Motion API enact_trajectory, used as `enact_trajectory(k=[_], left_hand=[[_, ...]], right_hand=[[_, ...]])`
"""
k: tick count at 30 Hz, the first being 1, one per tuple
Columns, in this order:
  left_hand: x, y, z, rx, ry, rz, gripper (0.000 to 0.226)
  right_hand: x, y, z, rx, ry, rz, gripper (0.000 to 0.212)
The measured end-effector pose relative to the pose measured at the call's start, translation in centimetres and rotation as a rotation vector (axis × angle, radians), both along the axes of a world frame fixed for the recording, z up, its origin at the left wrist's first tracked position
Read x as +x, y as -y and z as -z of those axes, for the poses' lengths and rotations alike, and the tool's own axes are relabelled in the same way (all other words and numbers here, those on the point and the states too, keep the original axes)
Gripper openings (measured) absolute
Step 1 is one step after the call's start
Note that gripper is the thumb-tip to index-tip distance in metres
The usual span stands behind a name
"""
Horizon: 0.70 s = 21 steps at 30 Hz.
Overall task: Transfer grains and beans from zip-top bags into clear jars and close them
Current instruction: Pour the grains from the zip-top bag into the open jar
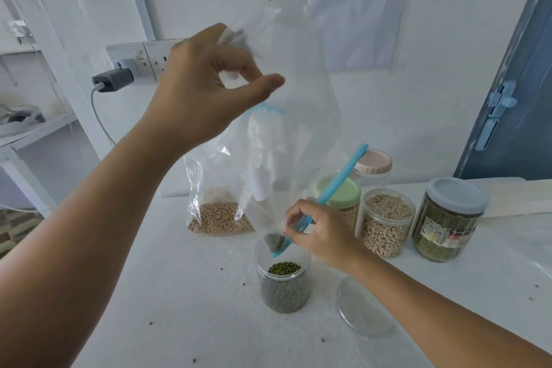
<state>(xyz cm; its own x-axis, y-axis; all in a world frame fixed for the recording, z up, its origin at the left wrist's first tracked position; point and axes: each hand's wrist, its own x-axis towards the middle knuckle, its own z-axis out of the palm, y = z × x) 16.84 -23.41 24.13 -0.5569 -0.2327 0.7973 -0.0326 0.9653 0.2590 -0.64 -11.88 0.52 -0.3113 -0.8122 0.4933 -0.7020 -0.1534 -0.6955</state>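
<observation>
Above round jar (283, 281), crinkly clear bag (301, 128)

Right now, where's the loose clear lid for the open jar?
In the head view, the clear lid lies flat on the white table, just right of the open jar of green beans, below the right hand.

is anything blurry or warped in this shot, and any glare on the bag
Head view: even, soft daylight with faint shadows; wide-angle bending curves the blue door and left shelf edges; the last green beans at the mouth of the clear zip-top bag are motion-smeared; bright glare streaks sit on the second plastic bag of tan beans; the printed wall sheet is too soft to read fully.
</observation>
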Motion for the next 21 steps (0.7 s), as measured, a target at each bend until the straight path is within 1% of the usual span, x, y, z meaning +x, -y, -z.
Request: enact_trajectory(k=[3,5,8,12,17,21], left_hand=[[-0.3,-0.3,0.0,-0.009,-0.008,0.006,0.026],[-0.4,-0.4,0.1,-0.006,-0.008,0.013,0.026],[-0.4,-0.5,0.1,-0.004,0.022,0.018,0.028],[-0.3,-0.3,0.4,-0.019,0.049,0.012,0.027],[0.2,0.0,0.4,0.002,0.033,0.008,0.025],[0.4,0.0,0.4,0.008,0.03,0.006,0.027]], right_hand=[[0.4,-0.1,0.0,0.019,0.025,0.006,0.034],[0.7,-0.1,-0.1,0.042,0.058,0.004,0.037],[0.9,0.3,0.2,0.052,0.083,-0.004,0.03],[1.4,0.7,0.0,0.064,0.047,-0.015,0.025],[1.5,0.6,-0.6,0.059,0.062,-0.03,0.025],[1.6,0.5,-0.5,0.111,0.137,-0.077,0.027]])
